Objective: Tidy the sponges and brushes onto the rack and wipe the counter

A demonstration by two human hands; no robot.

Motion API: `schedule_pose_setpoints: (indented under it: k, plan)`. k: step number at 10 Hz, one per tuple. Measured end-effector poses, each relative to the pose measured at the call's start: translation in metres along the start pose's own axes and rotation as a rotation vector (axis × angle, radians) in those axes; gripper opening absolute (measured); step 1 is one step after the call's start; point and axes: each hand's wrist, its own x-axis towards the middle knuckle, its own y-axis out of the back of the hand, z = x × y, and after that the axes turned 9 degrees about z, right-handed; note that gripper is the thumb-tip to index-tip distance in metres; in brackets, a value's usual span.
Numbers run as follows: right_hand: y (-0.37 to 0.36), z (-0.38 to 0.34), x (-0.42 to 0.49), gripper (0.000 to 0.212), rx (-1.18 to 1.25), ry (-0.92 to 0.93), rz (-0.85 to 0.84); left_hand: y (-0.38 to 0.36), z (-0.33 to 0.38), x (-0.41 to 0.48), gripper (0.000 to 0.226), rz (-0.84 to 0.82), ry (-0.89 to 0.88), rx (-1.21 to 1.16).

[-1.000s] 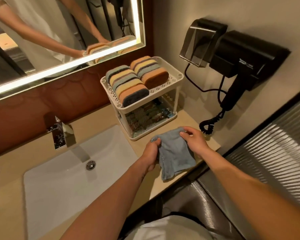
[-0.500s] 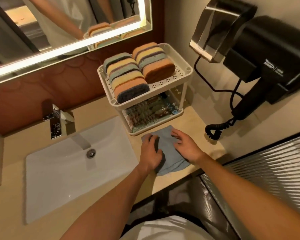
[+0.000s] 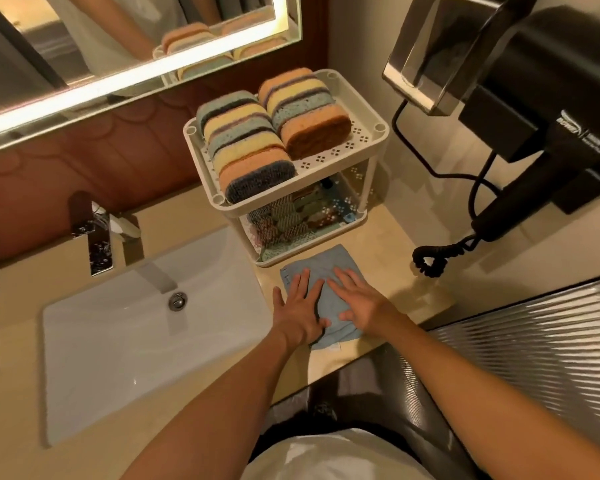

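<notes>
A folded blue cloth (image 3: 321,268) lies flat on the beige counter (image 3: 406,278), just in front of the white two-tier rack (image 3: 368,140). My left hand (image 3: 300,306) presses on the cloth's left part with straight, spread fingers. My right hand (image 3: 355,301) lies flat on its right part beside the left one. Several coloured sponges (image 3: 253,157) stand in two rows on the rack's top shelf. Brushes and scrubbers (image 3: 284,223) fill the lower shelf, partly hidden by the shelf above.
A white sink (image 3: 118,341) with a chrome tap (image 3: 99,237) lies left of the cloth. A black wall hairdryer (image 3: 548,133) with a coiled cord (image 3: 437,254) hangs at the right. A lit mirror (image 3: 118,46) is above. The counter's front edge runs just below my hands.
Both hands went from gripping the cloth's edges to lying flat on it. The cloth now sits spread and folded on the counter, closer to the rack.
</notes>
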Motion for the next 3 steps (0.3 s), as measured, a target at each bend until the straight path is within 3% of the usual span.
schedule_pose_setpoints:
  k: [2,3]
  plan:
    - [0.021,-0.031,0.008,0.078,-0.054,-0.113,-0.083,0.03,0.0,-0.005,0.076,-0.018,-0.021,-0.062]
    - [0.042,-0.054,0.011,0.073,0.035,-0.162,-0.054,0.047,-0.016,-0.014,0.073,0.055,-0.031,-0.116]
